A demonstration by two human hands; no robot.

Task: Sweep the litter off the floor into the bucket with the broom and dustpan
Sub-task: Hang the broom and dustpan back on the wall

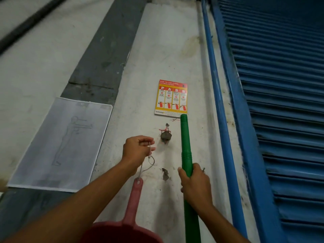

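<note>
Left hand (138, 149) pinches the cord (140, 171) of the pink dustpan (135, 199), which dangles beside what looks like a wall hook (166, 135); right hand (195, 187) grips the green broom (185, 146). Floor, litter, bucket unseen: progress cannot be judged.

Smooth green plastic broom handle (185, 146); matt pink plastic dustpan (130, 218); glossy printed card (171, 97); rough, stained plaster wall (157, 50).

This looks like a commercial or industrial building, not a home. A stained, whitewashed wall (157, 50) carries a fire-extinguisher instruction poster (171, 97) and a laminated sheet with a line drawing (59, 144). Beside them is a blue slatted shutter (280, 102) in a blue-painted metal frame (235, 95), and a bare grey concrete band (105, 55) runs along the wall.
</note>
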